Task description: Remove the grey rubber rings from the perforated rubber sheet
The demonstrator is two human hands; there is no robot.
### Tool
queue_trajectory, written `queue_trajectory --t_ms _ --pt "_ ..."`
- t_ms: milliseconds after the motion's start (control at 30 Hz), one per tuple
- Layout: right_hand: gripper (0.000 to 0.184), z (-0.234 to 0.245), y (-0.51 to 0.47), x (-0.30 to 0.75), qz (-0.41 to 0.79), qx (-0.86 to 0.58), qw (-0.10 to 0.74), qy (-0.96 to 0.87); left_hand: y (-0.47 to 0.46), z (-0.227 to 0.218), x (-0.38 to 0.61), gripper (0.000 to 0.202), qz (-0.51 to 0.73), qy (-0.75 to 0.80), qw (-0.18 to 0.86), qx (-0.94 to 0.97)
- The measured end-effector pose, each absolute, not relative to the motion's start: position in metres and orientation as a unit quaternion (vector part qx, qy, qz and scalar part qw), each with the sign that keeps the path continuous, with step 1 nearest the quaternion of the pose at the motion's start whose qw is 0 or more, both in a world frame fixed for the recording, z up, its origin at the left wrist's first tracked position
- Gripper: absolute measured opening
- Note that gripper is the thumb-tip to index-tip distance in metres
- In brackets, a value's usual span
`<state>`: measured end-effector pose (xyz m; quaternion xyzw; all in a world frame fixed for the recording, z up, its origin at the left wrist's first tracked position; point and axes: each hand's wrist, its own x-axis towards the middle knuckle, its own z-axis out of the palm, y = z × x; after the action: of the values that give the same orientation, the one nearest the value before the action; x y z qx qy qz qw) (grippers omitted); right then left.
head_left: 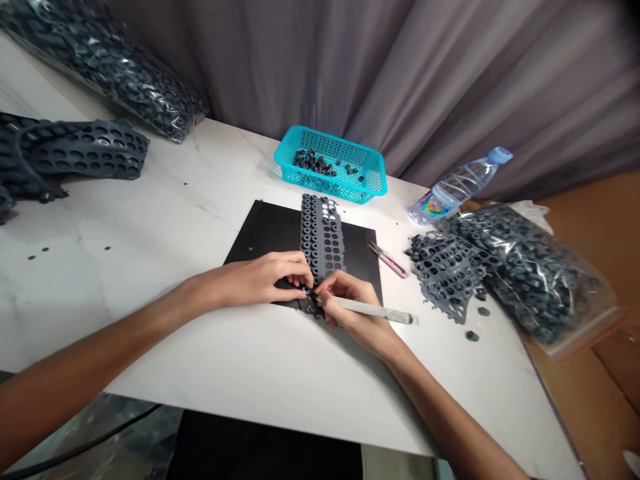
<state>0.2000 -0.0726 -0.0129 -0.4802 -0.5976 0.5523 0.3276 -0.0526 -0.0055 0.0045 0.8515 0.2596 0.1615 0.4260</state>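
I'm seeing the sheet (321,243) lying lengthwise on the black mat (270,230), its far end jutting past the mat toward the basket (320,187). I'm judging it light, rubbery and bendy, grippy rather than slippery, with thin webs that might be tearing under a hard pull; I'm favouring a hold on the solid strip between its halves. It is showing matt grey, raised rings down its left side and round holes down its right, white showing through at the far end. At the near end, my left hand (283,275) is bringing thumb and fingers close together over it; I can't tell whether they're pinching anything. My right hand (357,300) is gripping the pen-like tool (375,310) beside them. Farther right, snips (389,260), scrap (447,273) and a bottle (457,187) are lying about.
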Motion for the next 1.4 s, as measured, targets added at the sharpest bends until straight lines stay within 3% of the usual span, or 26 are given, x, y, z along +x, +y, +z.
queue_trajectory --t_ms 500,767,867,1000,1100,1233,1400 --pt "0.004 -0.011 -0.073 0.198 0.520 -0.490 0.324 -0.621 -0.010 0.006 -0.053 0.014 0.162 0.267 0.408 0.858" --pt "0.011 -0.007 -0.076 0.193 0.464 -0.501 0.316 -0.658 -0.020 -0.001 -0.047 0.021 0.165 0.202 0.215 0.941" --pt "0.012 -0.008 -0.076 0.193 0.449 -0.496 0.320 -0.670 -0.026 -0.004 -0.045 0.029 0.173 0.186 0.191 0.948" --pt "0.010 -0.013 -0.077 0.195 0.445 -0.499 0.321 -0.671 -0.024 0.013 -0.048 0.017 0.310 0.291 0.296 0.855" --pt "0.005 -0.016 -0.077 0.197 0.510 -0.506 0.332 -0.611 -0.011 0.031 -0.057 0.015 0.424 0.389 0.422 0.701" --pt "0.009 -0.013 -0.074 0.197 0.575 -0.483 0.390 -0.533 0.002 0.030 -0.061 0.022 0.357 0.376 0.593 0.616" --pt "0.013 -0.009 -0.066 0.202 0.535 -0.496 0.448 -0.517 -0.003 0.015 -0.053 0.025 0.274 0.370 0.691 0.558"
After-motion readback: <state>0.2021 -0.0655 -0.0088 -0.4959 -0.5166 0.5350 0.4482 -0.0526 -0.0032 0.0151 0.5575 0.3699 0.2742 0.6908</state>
